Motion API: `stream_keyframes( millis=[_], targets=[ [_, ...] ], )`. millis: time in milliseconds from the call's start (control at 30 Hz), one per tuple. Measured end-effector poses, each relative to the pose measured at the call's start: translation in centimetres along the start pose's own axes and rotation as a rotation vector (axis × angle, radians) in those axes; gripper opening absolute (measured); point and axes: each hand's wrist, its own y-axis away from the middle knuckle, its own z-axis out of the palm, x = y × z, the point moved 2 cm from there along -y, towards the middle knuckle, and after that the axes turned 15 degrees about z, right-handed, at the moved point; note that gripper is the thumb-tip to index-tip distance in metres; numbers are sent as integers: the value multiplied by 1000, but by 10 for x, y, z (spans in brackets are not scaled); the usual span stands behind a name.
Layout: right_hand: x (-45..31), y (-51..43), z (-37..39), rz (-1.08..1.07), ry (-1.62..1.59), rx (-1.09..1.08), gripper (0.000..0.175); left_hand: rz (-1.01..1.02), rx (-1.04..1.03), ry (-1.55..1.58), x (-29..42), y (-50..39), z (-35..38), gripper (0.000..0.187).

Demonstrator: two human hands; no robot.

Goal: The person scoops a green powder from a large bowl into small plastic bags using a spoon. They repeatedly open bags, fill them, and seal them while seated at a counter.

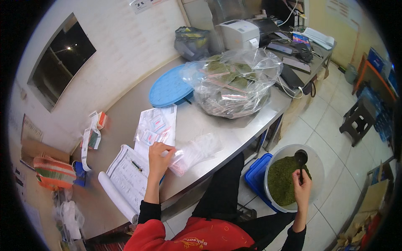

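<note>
My left hand (159,155) pinches the edge of a clear plastic zip bag at the near end of a loose pile of clear bags (198,150) on the steel table (204,122). Just beyond it, small clear bags with printed labels (153,128) lie on a white sheet (171,120). My right hand (302,185) grips the handle of a black spoon (301,157). The spoon's bowl is over green powder (279,180) in a translucent white tub (318,163) on the floor to my right.
A large clear sack of filled bags (235,91) rests beside a blue lid (169,86). An open notebook (130,175) with a pen (137,166) lies left. Phones (290,77) and a label printer (240,34) occupy the far end. A blue lid (256,175) touches the tub; a stool (358,120) stands right.
</note>
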Motion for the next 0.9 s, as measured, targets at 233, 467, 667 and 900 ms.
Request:
stream_keyframes(
  millis=[233,467,667,900],
  targets=[
    [-51,28,52,-97,-80,-201,19,-61,280,349,120,-49,19,8],
    [-68,23,82,-31,-333,-510,13,-12,252,831,193,-53,92,8],
    [-32,13,59,54,-135,-330,16,195,-80,756,225,-64,116,22],
    [-22,16,55,-16,-401,-367,14,-103,-579,1314,221,-43,157,25]
  ],
)
